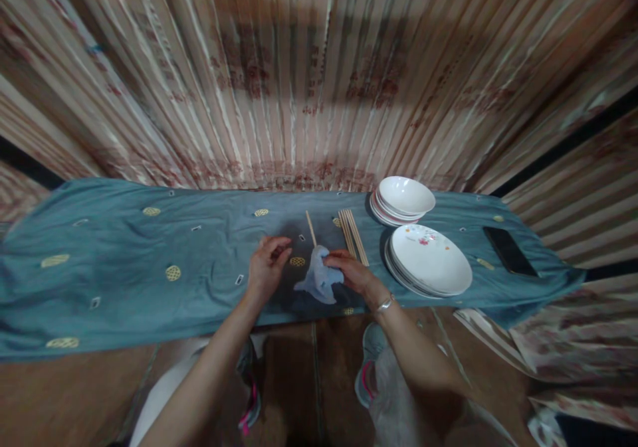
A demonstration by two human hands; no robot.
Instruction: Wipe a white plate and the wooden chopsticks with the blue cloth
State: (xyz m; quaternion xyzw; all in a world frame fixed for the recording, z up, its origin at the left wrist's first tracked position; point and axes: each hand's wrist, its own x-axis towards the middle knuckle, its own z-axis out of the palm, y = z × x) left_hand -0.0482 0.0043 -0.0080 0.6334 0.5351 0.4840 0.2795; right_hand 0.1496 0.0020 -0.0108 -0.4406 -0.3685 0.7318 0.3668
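My right hand (351,269) is closed on a pale blue cloth (319,279). A wooden chopstick (311,228) sticks out from the top of the cloth, its lower part hidden in the folds. To the left, my left hand (269,264) hovers over the table with its fingers curled and the thumb apart, nothing visible in them. Several more chopsticks (353,234) lie side by side on the cloth-covered table, just beyond my right hand.
A stack of bowls (406,196) stands at the back right, with a stack of flowered plates (431,261) in front. Farther right lies a black phone (508,251). The green tablecloth (124,254) covers a long narrow table, with a pleated curtain (279,88) behind it.
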